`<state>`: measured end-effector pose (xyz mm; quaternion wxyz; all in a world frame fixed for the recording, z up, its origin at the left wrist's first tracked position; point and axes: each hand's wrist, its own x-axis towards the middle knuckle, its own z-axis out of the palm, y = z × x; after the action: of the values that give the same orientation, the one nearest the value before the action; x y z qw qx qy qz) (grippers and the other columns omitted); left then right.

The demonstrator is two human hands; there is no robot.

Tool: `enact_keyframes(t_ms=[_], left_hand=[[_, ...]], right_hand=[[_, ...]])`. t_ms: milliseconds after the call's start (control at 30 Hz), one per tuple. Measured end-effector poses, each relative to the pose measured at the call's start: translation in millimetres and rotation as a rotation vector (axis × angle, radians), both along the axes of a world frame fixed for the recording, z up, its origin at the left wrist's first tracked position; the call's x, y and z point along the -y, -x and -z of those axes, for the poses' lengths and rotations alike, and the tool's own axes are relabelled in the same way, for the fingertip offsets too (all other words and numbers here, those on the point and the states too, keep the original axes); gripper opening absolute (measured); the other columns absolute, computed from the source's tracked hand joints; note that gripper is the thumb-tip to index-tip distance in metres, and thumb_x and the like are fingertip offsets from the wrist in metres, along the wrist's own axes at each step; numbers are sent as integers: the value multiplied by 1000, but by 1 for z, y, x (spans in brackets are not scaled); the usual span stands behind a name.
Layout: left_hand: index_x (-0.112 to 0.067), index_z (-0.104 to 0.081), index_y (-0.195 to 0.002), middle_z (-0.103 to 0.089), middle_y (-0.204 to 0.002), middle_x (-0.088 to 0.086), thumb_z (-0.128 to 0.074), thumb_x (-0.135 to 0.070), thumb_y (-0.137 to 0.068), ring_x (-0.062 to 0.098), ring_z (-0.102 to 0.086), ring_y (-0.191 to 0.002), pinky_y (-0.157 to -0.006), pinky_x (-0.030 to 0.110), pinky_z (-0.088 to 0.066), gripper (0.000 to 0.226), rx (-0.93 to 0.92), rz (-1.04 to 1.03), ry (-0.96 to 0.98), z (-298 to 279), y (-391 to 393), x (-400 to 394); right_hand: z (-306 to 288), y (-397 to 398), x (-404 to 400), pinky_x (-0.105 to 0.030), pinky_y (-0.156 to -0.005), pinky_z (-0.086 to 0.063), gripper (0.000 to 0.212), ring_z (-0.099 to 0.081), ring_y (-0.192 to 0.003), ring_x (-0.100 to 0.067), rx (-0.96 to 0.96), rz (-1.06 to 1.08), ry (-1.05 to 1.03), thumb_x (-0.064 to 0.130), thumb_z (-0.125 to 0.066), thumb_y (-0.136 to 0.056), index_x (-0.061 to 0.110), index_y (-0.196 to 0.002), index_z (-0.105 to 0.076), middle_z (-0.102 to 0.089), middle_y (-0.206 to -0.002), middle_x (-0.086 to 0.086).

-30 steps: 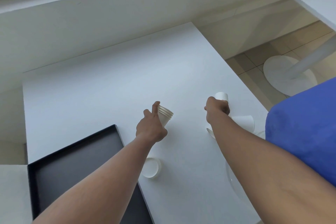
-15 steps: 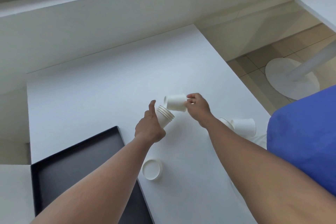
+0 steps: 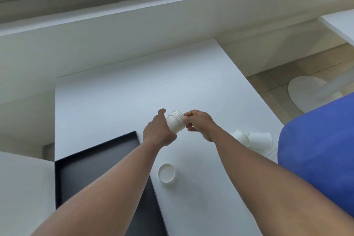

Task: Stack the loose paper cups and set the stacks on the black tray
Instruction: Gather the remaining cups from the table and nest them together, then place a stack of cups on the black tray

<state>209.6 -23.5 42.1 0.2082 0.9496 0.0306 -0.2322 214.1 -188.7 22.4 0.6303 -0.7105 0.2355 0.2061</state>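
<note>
Gripping cup stack (image 3: 175, 123) with both hands

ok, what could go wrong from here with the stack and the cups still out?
1. The tilted white paper cup stack is held in mid-air by the left hand while the right hand works at its rims; a skewed cup could jam or fall out.
2. The tipped white paper cups lie near the white table's right edge and might roll off.
</note>
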Motion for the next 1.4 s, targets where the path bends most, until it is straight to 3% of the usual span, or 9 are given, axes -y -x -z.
enact_keyframes(t_ms=[200, 300, 500, 700, 833, 933, 1067, 1267, 1400], left_hand=[[-30, -47, -137, -61, -120, -7, -79, -44, -70, 19, -56, -114, -80, 31, -49, 75, -41, 0, -13, -26, 9, -24], [-35, -52, -133, -62, -121, -8, -75, -49, -72, 17, -55, -117, -78, 29, -46, 67, -69, -11, -20, -42, 12, -33], [-27, -63, -109, -65, -107, -7, -72, -53, -69, 19, -63, -103, -86, 36, -55, 48, -31, -94, 46, -83, 27, -59], [-17, -70, -107, -68, -109, 0, -74, -52, -78, 21, -64, -103, -91, 38, -53, 45, -94, -170, 123, -101, 45, -95], [-21, -75, -87, -68, -100, -2, -79, -52, -73, 18, -63, -93, -90, 35, -54, 35, -212, -203, 204, -104, 56, -116], [-14, -75, -101, -68, -106, 0, -80, -50, -72, 16, -66, -95, -96, 36, -55, 47, -273, -264, 202, -101, 66, -127], [-20, -75, -108, -67, -116, -5, -77, -48, -75, 14, -70, -98, -94, 32, -57, 43, -333, -291, 204, -89, 79, -135], [-12, -76, -93, -64, -86, -2, -76, -41, -73, 17, -66, -78, -78, 29, -57, 35, -345, -310, 192, -69, 95, -134], [-9, -75, -93, -65, -84, 0, -75, -35, -75, 17, -68, -83, -81, 31, -59, 32, -331, -310, 153, -56, 102, -133]], right_hand=[[-9, 15, -20, -26, -62, -55, 16, -62, -65, -21, -121, -25, -45, 6, -56, -83, 5, -97, -63, -64, -88, -12], [-11, 23, -33, -29, -69, -59, 19, -65, -66, -24, -129, -60, -64, 5, -51, -86, 3, -103, -60, -64, -94, -14], [-28, 34, -69, -28, -66, -60, 19, -71, -68, -25, -125, -163, -138, 2, -50, -87, 3, -104, -59, -67, -91, -17], [-44, 48, -105, -34, -72, -61, 36, -73, -78, -34, -251, -312, -235, 23, -51, -97, -7, -114, -56, -68, -97, -27], [-49, 60, -127, -36, -75, -61, 41, -73, -80, -35, -291, -436, -259, 37, -59, -93, -1, -109, -62, -65, -100, -22], [-47, 69, -137, -40, -82, -61, 42, -73, -80, -36, -332, -489, -242, 38, -60, -92, -1, -111, -62, -65, -102, -22], [-40, 79, -144, -37, -74, -62, 32, -72, -74, -34, -346, -524, -223, 31, -61, -88, 5, -105, -68, -64, -98, -18], [-29, 90, -150, -34, -74, -61, 29, -70, -84, -31, -372, -556, -156, 21, -60, -87, 5, -110, -66, -63, -103, -17], [-26, 94, -146, -35, -81, -60, 32, -69, -98, -35, -407, -522, -123, 13, -49, -91, -1, -119, -57, -58, -120, -25]])
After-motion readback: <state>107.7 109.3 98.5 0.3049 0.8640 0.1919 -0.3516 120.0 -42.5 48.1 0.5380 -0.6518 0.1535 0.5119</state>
